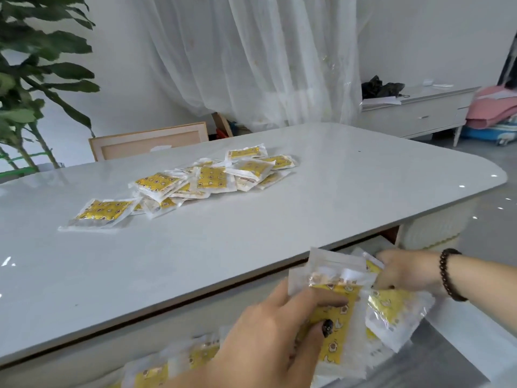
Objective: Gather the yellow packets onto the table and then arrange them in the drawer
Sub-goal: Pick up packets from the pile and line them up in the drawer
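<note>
Yellow packets [212, 179] lie heaped on the white tabletop [335, 191], while below its near edge the left hand [268, 343] and the braceleted right hand [405, 271] each hold more packets [338, 317] with curled fingers [324, 301] over the open drawer [436, 357].

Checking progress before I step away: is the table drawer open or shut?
Open: the drawer is pulled out below the table edge, yellow packets lying inside.
</note>
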`<action>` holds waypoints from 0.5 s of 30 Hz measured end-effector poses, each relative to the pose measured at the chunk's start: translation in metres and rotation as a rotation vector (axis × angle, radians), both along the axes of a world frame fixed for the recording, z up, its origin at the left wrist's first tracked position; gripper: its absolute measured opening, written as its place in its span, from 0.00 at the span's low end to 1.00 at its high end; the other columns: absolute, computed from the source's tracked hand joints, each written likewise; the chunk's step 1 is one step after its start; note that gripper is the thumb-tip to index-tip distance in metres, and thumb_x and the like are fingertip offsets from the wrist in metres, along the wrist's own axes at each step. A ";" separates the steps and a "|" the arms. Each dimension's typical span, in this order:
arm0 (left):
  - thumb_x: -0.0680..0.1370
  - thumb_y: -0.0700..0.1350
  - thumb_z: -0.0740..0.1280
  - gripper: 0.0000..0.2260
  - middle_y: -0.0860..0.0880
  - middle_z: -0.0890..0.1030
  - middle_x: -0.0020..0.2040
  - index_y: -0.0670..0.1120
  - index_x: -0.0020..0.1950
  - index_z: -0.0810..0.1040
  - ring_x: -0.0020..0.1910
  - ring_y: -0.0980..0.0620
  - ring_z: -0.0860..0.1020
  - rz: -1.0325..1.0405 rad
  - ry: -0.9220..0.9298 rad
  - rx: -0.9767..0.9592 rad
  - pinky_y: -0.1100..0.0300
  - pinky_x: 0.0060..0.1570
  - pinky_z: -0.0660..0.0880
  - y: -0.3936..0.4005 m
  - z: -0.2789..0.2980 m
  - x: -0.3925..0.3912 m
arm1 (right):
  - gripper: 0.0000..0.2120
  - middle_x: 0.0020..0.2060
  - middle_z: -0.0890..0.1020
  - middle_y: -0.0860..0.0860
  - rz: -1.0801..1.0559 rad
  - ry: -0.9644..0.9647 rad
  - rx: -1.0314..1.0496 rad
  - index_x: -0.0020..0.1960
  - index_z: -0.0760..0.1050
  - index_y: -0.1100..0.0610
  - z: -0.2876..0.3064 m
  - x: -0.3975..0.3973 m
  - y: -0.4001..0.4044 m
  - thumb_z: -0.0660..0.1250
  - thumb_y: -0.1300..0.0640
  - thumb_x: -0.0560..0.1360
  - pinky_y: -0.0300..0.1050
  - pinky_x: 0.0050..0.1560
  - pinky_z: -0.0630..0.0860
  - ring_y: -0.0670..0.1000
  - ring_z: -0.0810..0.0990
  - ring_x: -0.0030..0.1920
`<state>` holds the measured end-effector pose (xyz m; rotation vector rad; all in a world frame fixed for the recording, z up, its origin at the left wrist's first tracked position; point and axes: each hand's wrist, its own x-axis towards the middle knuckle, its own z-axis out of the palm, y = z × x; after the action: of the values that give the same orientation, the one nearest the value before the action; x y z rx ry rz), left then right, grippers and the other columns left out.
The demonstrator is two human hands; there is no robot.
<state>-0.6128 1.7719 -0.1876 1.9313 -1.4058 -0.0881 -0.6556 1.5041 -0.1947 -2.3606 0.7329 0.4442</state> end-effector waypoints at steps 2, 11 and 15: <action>0.78 0.49 0.62 0.19 0.74 0.65 0.62 0.72 0.61 0.66 0.53 0.61 0.77 0.041 0.036 0.051 0.63 0.52 0.75 -0.005 -0.013 -0.006 | 0.04 0.31 0.67 0.49 0.036 0.093 -0.206 0.48 0.68 0.55 -0.003 0.001 0.000 0.63 0.57 0.76 0.38 0.29 0.62 0.51 0.68 0.38; 0.78 0.47 0.64 0.18 0.65 0.74 0.56 0.73 0.56 0.69 0.52 0.60 0.77 0.147 0.142 0.226 0.73 0.53 0.71 -0.012 -0.044 -0.010 | 0.10 0.31 0.63 0.50 0.212 0.374 -0.531 0.44 0.71 0.61 -0.021 0.003 0.014 0.53 0.67 0.80 0.38 0.32 0.58 0.48 0.61 0.30; 0.78 0.46 0.65 0.18 0.65 0.73 0.54 0.71 0.55 0.70 0.49 0.57 0.79 0.184 0.184 0.269 0.70 0.51 0.74 -0.012 -0.047 -0.007 | 0.14 0.32 0.63 0.49 0.094 0.235 -0.485 0.35 0.64 0.56 -0.022 0.005 0.007 0.57 0.64 0.79 0.35 0.27 0.59 0.45 0.61 0.29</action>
<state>-0.6195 1.7600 -0.2346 2.2010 -1.1366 -0.3748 -0.6505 1.5113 -0.2168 -2.8363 0.9221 0.6532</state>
